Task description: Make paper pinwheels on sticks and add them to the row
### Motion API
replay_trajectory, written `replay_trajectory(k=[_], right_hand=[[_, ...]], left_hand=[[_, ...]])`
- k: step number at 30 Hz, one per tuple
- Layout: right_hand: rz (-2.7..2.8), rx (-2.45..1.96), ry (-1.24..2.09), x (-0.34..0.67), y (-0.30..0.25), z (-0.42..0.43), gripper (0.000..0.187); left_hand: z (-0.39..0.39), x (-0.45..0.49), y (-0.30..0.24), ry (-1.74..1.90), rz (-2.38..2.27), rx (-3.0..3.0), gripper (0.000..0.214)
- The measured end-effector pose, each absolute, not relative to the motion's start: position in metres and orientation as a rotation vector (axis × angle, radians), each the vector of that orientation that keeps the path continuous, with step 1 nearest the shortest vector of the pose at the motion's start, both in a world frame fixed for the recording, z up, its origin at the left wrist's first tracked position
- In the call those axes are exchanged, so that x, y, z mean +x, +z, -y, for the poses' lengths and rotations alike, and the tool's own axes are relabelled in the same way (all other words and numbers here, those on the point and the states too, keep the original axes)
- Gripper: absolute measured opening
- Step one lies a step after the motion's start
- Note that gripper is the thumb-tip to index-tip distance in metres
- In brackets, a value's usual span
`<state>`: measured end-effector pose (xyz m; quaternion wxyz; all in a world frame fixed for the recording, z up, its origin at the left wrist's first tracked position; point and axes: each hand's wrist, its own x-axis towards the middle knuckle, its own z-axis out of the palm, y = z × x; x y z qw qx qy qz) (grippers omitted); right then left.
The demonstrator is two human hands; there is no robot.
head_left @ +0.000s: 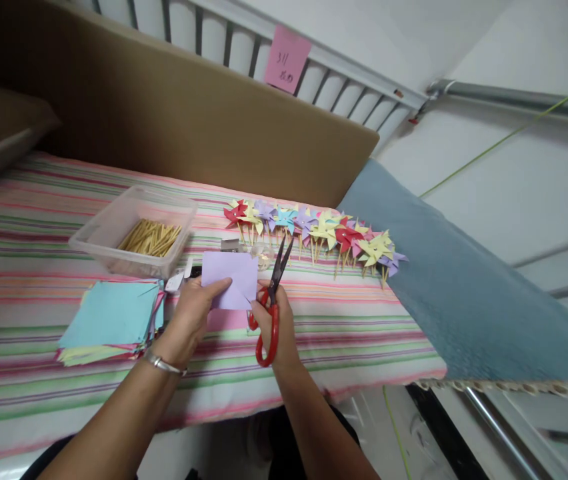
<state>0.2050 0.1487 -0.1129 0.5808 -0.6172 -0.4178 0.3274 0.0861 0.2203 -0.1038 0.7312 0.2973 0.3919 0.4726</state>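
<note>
A square of purple paper [229, 270] is pinched between the thumb and fingers of my left hand [199, 307]. Short slits show near its lower right corner. My right hand [281, 320] grips a pair of scissors [275, 313] with red handles, and its thumb touches the paper's lower right corner. The dark blades point up and away, slightly parted and clear of the paper. Beneath the purple square, a pink sheet of paper [227, 320] lies on the table. To the left sits a stack of coloured paper squares [114, 313], light blue on top.
A clear plastic box [99, 243] of thin wooden sticks [151, 238] stands behind the stack. Several paper pinwheels [324, 228] on sticks lie along the back right of the striped cloth [354, 340]. A brown board [189, 113] rises behind the table.
</note>
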Motion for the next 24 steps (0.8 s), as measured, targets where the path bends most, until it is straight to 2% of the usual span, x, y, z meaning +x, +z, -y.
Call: replay_trajectory(k=[5,10,24], right_hand=[[1.128,-1.503,0.991,0.208,-0.105,-0.136,0.038],[1.328,-1.534,1.171,0.206,-0.096,-0.121,0.028],[1.274,-1.717,1.311,0.200,-0.094,-0.118,0.023]], left_hand=[[-0.244,0.059,-0.098,1.154,-0.986,0.794,0.041],[-0.253,0.045,-0.084,1.188,-1.071,0.837,0.035],[-0.253,0.035,-0.073,1.125,-0.978,0.832,0.030]])
